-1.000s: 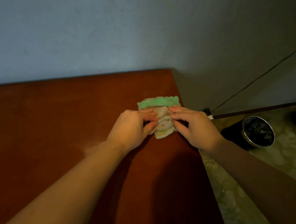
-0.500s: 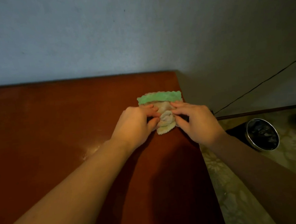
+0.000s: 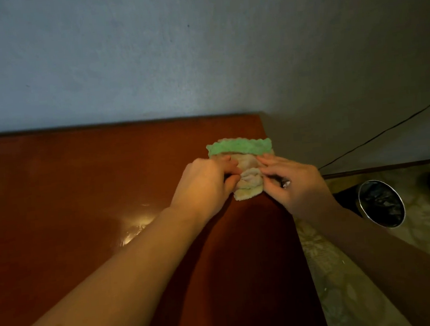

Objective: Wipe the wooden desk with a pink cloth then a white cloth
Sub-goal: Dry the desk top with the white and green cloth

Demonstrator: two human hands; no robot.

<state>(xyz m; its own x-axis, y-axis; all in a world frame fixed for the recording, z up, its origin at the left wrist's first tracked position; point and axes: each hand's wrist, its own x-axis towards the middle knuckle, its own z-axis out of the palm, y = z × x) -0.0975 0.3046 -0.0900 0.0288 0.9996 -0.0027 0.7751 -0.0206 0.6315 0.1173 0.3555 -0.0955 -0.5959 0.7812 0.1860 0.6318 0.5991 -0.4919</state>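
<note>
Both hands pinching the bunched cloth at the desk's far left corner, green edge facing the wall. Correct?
Wrong side. The cloth lies near the desk's far right corner, by its right edge, as the head view shows. The rest holds: left hand and right hand pinch it, green edge toward the wall.

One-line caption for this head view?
The left hand and right hand pinch a bunched pale, green-edged cloth on the wooden desk near its right edge; a metal bin stands on the floor.

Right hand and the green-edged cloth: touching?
Touching. Head view: the right hand pinches the right side of the bunched cloth with no gap; the left hand grips its left side, on the desk.
</note>
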